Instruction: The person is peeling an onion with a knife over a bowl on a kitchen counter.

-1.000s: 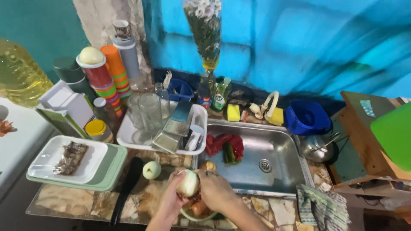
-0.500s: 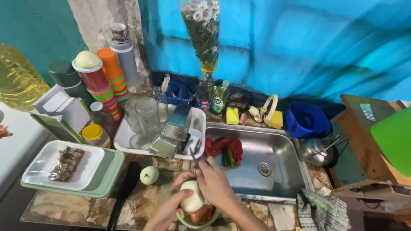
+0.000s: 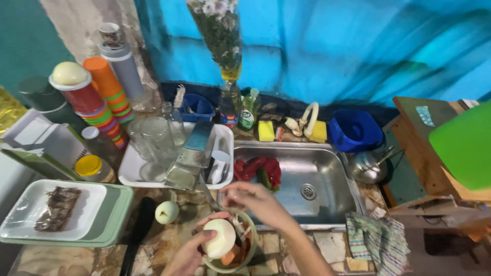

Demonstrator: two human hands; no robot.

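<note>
My left hand [image 3: 190, 254] grips a peeled pale onion [image 3: 219, 245] over a small green bowl [image 3: 249, 251] that holds orange and pale scraps. My right hand [image 3: 255, 200] hovers just above the bowl with fingers pinched on a thin strip of onion skin [image 3: 237, 223]. A knife [image 3: 207, 192] lies just behind the bowl, with its tip near my right hand. A second, smaller pale onion [image 3: 166, 212] rests on the counter to the left of the bowl.
A steel sink [image 3: 307, 176] with red and green peppers [image 3: 255, 170] lies right of a white drying tray [image 3: 225, 138] with glasses and a grater [image 3: 187, 157]. A white tray with cooked meat [image 3: 53, 209] sits far left. Stacked cups, sponges, a blue tub and a checked cloth [image 3: 376, 237] surround them.
The onion and both hands dropped from above the counter down into the bowl. My right hand lifted off the onion, pulling skin away. The camera view shifted slightly.
</note>
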